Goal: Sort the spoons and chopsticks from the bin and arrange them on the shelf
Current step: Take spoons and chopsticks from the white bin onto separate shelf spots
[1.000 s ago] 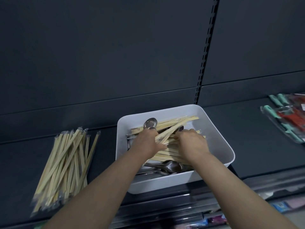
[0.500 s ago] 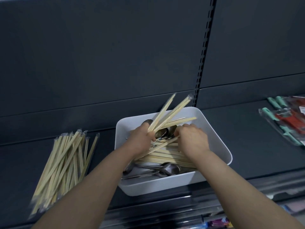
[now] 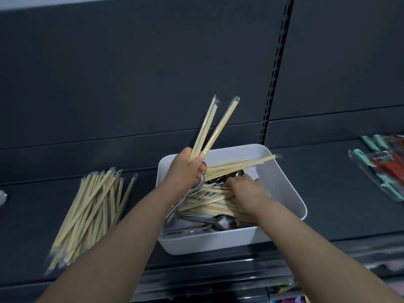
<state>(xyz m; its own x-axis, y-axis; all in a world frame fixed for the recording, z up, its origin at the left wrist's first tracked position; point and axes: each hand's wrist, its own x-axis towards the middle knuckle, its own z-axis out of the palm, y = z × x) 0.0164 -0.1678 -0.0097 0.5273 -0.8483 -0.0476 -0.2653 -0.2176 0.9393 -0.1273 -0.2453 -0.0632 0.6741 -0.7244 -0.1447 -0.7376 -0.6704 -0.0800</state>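
left hand (image 3: 187,169) clamps its fingers round wrapped chopsticks (image 3: 210,130) above the white bin (image 3: 218,243). right hand (image 3: 248,190) is down among loose chopsticks (image 3: 209,205) and spoons (image 3: 218,223) inside; its grip is blurred, cannot tell. chopstick pile (image 3: 91,213) lies on the shelf (image 3: 28,226).

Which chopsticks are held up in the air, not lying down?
The chopsticks that the left hand grips above the white bin. They point upward; the others lie flat in the bin or in the pile to its left.
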